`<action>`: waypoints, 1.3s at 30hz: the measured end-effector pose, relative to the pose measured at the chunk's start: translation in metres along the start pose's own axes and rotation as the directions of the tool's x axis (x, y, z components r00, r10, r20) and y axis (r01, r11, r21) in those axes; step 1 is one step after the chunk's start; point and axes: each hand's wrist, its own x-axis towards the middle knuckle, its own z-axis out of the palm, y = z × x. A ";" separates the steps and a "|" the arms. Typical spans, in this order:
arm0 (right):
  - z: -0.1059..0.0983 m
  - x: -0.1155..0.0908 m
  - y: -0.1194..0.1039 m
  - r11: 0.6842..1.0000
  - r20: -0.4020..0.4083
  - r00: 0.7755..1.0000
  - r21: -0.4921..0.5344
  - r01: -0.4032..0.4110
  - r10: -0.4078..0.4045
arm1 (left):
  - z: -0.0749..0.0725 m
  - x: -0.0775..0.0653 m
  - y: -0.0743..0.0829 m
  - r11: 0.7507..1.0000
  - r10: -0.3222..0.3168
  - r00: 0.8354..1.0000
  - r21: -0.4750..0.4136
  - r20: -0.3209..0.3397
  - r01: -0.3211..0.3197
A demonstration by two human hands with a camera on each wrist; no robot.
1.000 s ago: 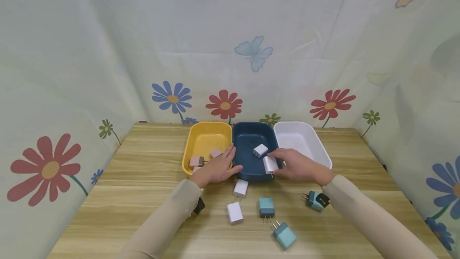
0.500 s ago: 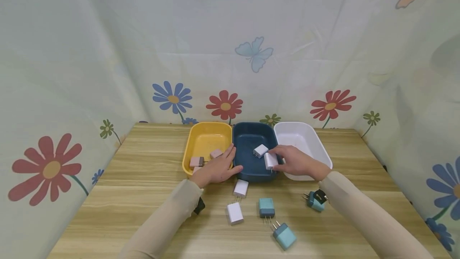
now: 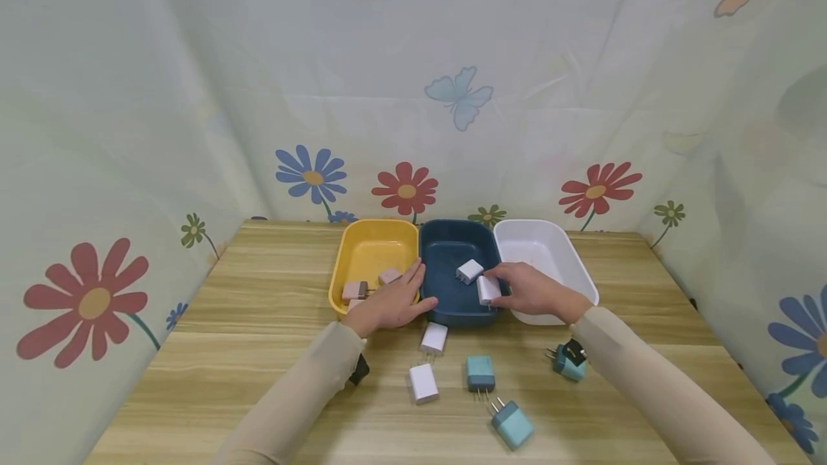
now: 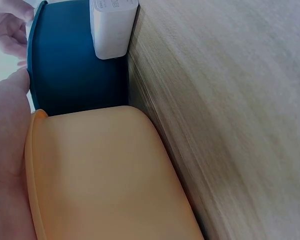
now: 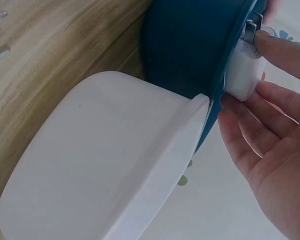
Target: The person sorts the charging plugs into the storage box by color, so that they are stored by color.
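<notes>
The right hand pinches a white charger. The left hand has straight fingers. Flowery cloth hangs behind the wooden table.

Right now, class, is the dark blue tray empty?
Not empty: a white charger lies inside the dark blue tray, while the right hand pinches another charger.

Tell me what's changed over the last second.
The right hand, still pinching a white wall charger at the dark-blue tray, has edged slightly forward, away from the person. The left hand, yellow tray, white tray and dark-blue tray stayed put.
</notes>
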 end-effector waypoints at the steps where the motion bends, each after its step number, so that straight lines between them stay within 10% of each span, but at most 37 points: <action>1: 0.000 0.000 0.000 1.000 0.002 1.000 0.003 -0.001 0.001 | 0.000 0.000 0.000 1.000 0.001 1.000 -0.001 0.000 -0.001; 39: 0.011 0.022 0.010 0.993 0.042 0.994 -0.066 -0.094 0.097 | 0.001 0.000 -0.001 1.000 -0.005 1.000 0.010 0.007 0.005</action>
